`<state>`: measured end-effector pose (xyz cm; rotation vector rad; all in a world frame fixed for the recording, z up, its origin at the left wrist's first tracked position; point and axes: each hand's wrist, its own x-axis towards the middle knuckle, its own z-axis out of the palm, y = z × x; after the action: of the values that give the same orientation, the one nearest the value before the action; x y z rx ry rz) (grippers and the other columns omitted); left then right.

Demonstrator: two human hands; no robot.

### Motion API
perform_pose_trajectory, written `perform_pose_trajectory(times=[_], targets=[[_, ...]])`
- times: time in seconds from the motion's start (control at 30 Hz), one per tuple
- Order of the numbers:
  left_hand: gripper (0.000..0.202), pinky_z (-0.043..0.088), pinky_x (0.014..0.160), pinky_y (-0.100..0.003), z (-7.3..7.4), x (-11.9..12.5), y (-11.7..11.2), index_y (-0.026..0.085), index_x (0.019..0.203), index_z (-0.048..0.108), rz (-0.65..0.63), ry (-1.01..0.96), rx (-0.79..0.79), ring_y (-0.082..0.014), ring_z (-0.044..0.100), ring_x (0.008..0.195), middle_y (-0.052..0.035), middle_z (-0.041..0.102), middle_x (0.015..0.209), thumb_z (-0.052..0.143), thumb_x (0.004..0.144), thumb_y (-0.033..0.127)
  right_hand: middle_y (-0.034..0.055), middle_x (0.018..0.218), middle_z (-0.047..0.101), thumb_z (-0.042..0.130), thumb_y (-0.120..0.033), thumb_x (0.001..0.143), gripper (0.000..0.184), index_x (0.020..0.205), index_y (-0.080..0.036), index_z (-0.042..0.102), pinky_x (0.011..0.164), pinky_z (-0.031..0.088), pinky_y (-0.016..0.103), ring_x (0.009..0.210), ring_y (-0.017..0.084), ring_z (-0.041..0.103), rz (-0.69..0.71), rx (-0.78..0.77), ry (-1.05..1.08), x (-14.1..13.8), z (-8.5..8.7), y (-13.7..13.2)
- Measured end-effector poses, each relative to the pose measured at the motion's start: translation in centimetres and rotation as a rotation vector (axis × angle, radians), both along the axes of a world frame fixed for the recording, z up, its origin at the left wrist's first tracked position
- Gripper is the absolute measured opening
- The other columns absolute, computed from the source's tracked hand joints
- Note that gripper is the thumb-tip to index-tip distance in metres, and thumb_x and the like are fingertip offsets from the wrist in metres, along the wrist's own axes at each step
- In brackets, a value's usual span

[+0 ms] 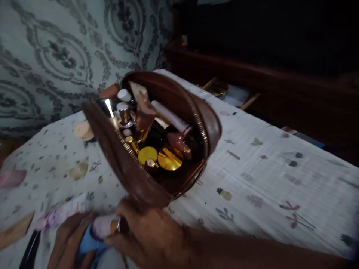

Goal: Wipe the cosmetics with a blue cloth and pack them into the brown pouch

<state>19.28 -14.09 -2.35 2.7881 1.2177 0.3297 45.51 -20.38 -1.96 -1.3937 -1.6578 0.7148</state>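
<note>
At the lower left my left hand (pixel 70 239) is closed around a blue cloth (pixel 91 241) and a pale pink cosmetic bottle (pixel 102 226). My right hand (pixel 157 233) grips the gold-and-dark neck end of that same bottle; its cap is partly hidden by the fingers. Just beyond both hands stands a brown zipped toiletry bag (pixel 123 164), unzipped and gaping. Inside lie a white tube (pixel 171 116), a white-capped bottle (pixel 123 95), a yellow round lid (pixel 147 155), a shiny gold disc (pixel 170 158) and other small cosmetics.
A patterned white sheet (pixel 252 186) covers the surface. Left of the bag lie a beige capped item (pixel 83 130), a purple-and-white tube (pixel 58 215), a flat wooden-looking piece (pixel 17 231) and a pink object (pixel 12 178). An opened drawer (pixel 251 101) sits beyond the right edge.
</note>
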Motion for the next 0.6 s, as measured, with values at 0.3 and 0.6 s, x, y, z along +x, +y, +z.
perform_pose_trajectory(times=[0.3,0.6], targets=[[0.052,0.049,0.098,-0.043,0.9,1.6,-0.2,0.024,0.136,0.051,0.068,-0.140,-0.041,-0.0292,0.059,0.113,-0.0099,0.064,0.122,0.062,0.089,0.044,-0.0002,0.076,0.059,0.048,-0.036,0.100,0.021,0.088,-0.020,0.053,0.060,0.042,0.026,0.063,0.013,0.053,0.094,-0.052,0.214,0.3,0.6,-0.4],[0.040,0.045,0.106,-0.043,1.8,0.9,-0.6,0.019,0.127,0.059,0.256,-0.353,-0.004,-0.0269,0.059,0.121,-0.0094,0.066,0.128,0.053,0.089,0.029,0.0013,0.074,0.061,0.046,-0.036,0.098,0.020,0.103,-0.018,0.055,0.058,0.045,0.027,0.065,0.015,0.058,0.043,-0.082,0.353,0.0,0.8,-0.7]])
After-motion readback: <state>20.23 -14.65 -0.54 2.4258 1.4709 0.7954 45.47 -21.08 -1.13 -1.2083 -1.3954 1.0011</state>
